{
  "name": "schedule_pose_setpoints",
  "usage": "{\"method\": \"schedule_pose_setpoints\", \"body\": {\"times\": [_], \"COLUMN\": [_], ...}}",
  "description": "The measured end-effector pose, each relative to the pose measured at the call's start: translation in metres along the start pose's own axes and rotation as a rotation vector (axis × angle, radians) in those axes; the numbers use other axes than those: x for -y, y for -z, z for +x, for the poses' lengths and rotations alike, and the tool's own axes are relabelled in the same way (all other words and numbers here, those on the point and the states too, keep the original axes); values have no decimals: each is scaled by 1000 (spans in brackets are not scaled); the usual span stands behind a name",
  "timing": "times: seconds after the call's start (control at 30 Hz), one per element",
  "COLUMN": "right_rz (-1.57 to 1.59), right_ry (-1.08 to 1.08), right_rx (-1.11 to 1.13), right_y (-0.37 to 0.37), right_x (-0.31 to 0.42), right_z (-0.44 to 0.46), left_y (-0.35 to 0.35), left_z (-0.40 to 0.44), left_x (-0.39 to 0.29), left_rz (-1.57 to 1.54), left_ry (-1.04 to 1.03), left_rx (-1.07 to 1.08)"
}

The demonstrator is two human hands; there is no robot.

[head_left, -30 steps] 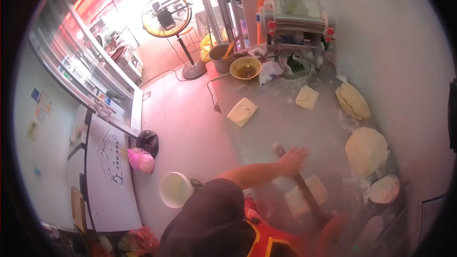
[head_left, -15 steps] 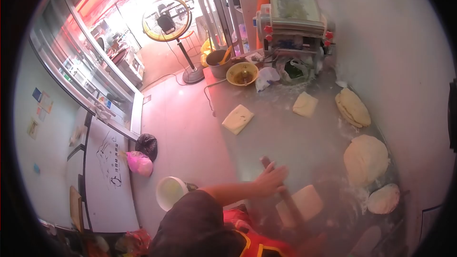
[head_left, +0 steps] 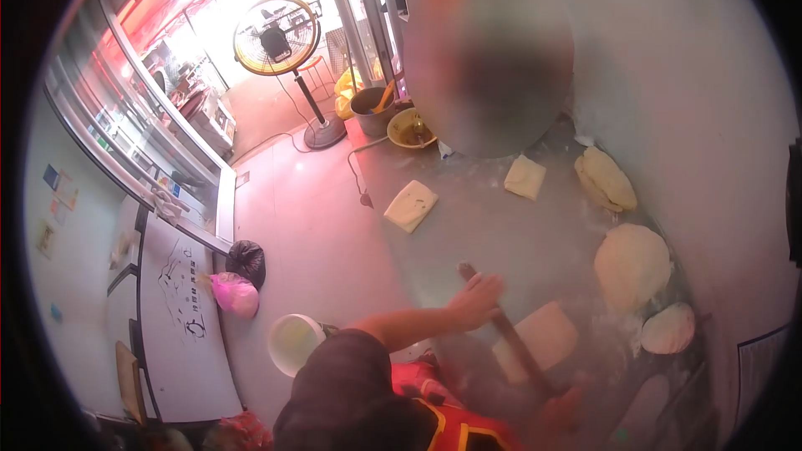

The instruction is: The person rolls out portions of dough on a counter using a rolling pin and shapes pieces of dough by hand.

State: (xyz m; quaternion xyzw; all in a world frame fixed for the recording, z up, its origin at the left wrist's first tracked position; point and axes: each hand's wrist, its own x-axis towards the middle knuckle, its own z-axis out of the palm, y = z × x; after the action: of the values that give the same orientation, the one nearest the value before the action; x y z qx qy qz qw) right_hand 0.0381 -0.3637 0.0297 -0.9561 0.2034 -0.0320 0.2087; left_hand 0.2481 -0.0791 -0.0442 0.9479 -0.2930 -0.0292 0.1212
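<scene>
A long brown rolling pin (head_left: 518,346) lies slantwise across a pale flat piece of dough (head_left: 555,336) on the grey worktop. My left hand (head_left: 478,301) grips the pin near its far end. At the near end, my right hand (head_left: 561,412) is closed around the pin, though haze blurs its fingers. Beyond the hands lie a folded dough sheet (head_left: 410,206) and a smaller folded dough piece (head_left: 525,177). On the right are a folded dough slab (head_left: 606,179), a large round dough mound (head_left: 632,267) and a smaller dough lump (head_left: 668,328).
A blurred oval patch covers the worktop's far end. Beside it stand a yellow bowl (head_left: 405,130) and a dark pot (head_left: 372,113). A white bucket (head_left: 294,342) is left of my arm. A wall (head_left: 668,75) bounds the right side; a standing fan (head_left: 276,38) is farther off.
The view has shifted slightly. The pin and the dough under it have moved a little away and to the right. A blurred oval now hides the machine at the far end.
</scene>
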Motion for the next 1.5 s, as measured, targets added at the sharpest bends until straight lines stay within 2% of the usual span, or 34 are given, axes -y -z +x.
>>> {"method": "schedule_pose_setpoints", "body": {"times": [0.07, 0.1, 0.13, 0.2, 0.3, 0.37, 0.47, 0.57, 0.67, 0.7, 0.77, 0.8, 0.83, 0.87, 0.9, 1.0, 1.07, 1.13, 1.2, 1.23, 1.3, 1.33, 1.4, 1.47, 1.5], "right_rz": [-15, -180, -182, -171, -127, -280, -511, -407, -307, -166, -101, -315, -433, -285, -400, -295, -297, -243, -229, -245, -83, 82, 244, 147, 144], "right_ry": [-8, 106, 37, -98, -177, -87, 61, -75, -220, -161, -104, 50, 12, 93, 133, 86, 143, 84, 68, 83, 169, 221, 322, 335, 417], "right_rx": [21, -126, -58, 55, 201, 104, -45, 34, 116, 45, -12, -242, -195, -343, -344, -202, -134, -69, -25, -17, -51, -62, 45, 290, 339], "right_y": [-30, -72, -66, -35, 17, 0, -25, -33, -38, -47, -39, -74, -45, -65, -51, -38, -42, -39, -55, -79, -89, -80, -108, -100, -105], "right_x": [-38, -103, -99, -62, 17, 18, -4, -12, -39, -60, -73, -123, -95, -117, -100, -65, -54, -43, -52, -82, -67, -41, -21, 5, 27], "right_z": [-4, 10, 11, 38, -9, -50, -94, -46, 15, 42, 93, 121, 140, 153, 146, 88, 21, -23, -30, -15, 63, 103, 167, 204, 216], "left_y": [-4, 9, 18, 27, 25, 28, 20, 33, 17, 15, -10, -31, -16, -33, -14, 13, 27, 31, 30, 22, -2, -9, 14, 17, 27], "left_z": [0, 32, 49, 38, -16, -72, -105, -54, 20, 44, 98, 121, 142, 155, 152, 95, 26, -19, -30, -30, -16, -13, -15, -32, -41], "left_x": [-5, -4, -3, -11, -9, -6, -4, -10, -12, -11, -3, 2, -3, 0, -6, -11, -9, -6, 1, 11, 25, 24, 7, 0, -8], "left_rz": [-63, -128, -183, -80, -114, -39, -28, -48, 11, 0, 32, 65, 41, 156, 89, 19, -16, -33, -93, -113, -200, -198, -176, -163, -149], "left_ry": [-5, -15, -25, -6, 8, -53, 1, 23, 9, -11, -26, -34, -12, -87, -113, -78, -68, -110, -192, -250, -315, -352, -264, -262, -273], "left_rx": [32, 41, 39, 49, 43, -22, 47, 115, 132, 92, 11, -16, 30, -165, -209, -56, 53, 84, 49, 1, 79, -54, 55, -37, -59]}}
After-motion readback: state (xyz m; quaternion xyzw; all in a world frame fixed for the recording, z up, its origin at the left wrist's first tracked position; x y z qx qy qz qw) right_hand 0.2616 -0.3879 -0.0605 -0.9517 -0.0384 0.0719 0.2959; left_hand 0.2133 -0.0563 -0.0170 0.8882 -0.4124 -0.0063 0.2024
